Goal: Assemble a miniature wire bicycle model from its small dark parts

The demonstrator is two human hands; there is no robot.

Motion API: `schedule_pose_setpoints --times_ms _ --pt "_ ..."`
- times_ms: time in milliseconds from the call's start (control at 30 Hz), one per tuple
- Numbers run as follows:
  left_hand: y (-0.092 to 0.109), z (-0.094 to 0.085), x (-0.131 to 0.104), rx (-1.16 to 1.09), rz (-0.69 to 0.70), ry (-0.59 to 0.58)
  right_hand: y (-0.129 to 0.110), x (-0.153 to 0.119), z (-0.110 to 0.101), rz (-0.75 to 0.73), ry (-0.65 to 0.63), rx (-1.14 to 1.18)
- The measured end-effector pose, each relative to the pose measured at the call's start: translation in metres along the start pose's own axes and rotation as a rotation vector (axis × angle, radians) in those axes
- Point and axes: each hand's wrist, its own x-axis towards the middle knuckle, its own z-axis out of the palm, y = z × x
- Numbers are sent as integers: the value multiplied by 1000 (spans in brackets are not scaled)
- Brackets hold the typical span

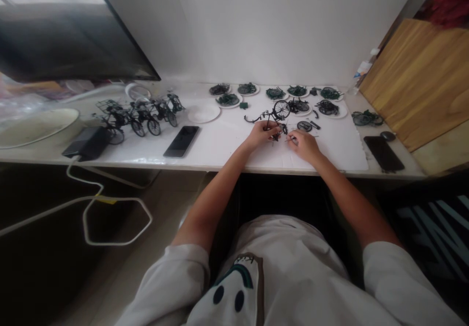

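My left hand [264,134] is closed on a black model bicycle [269,116], partly put together, with one spoked wheel [282,110] pointing up and away from me. Close to its right, my right hand [302,145] pinches a thin, light rod-like piece, too small to name surely. The fingertips of both hands are a short gap apart. Just beyond my right hand lie a loose black wheel [304,126] and small dark parts [315,124] on the white sheet. My left fingers hide part of the bicycle frame.
Several white plates with dark bicycle parts [227,100] line the back. Finished-looking model bicycles [146,116] stand left, near an empty plate [203,114], a phone [181,141], a power adapter [88,142] and a basin [36,126]. Another phone [384,153] and a wooden board [421,81] are right.
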Motion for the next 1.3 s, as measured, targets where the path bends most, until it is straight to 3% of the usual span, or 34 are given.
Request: schedule_pose_setpoints --times_ms 1300 --pt "4 2 -2 32 -4 -4 -2 0 -1 27 -33 3"
